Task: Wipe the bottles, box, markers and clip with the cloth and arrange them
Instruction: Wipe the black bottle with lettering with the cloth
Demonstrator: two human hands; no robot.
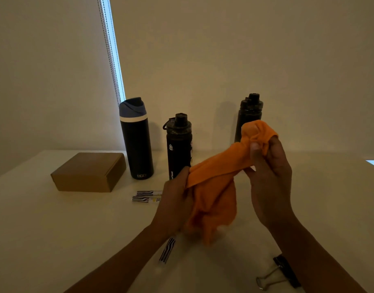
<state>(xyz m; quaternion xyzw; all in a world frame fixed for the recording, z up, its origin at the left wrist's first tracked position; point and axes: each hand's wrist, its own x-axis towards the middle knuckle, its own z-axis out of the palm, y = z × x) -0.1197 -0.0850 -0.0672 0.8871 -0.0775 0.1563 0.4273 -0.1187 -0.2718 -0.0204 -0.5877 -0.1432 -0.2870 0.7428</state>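
**Both hands on the cloth, above the bench**

The left hand (177,195) and right hand (270,176) each clench the orange cloth (215,176). A twisted band stretches between the two grips and the rest hangs loose over the bench (55,218).

Just behind the right grip stands a black bottle (249,115). Behind the left stands a second black bottle (178,144), and beyond it are the blue-lidded bottle (137,140) and the box (88,172).

Two markers (148,195) lie beside the left hand, and a third marker (167,250) lies under its wrist. The clip (281,271) lies by the right forearm.

To my eye, the cloth wants folding into a flat pad in one hand, which frees the other to steady a bottle.
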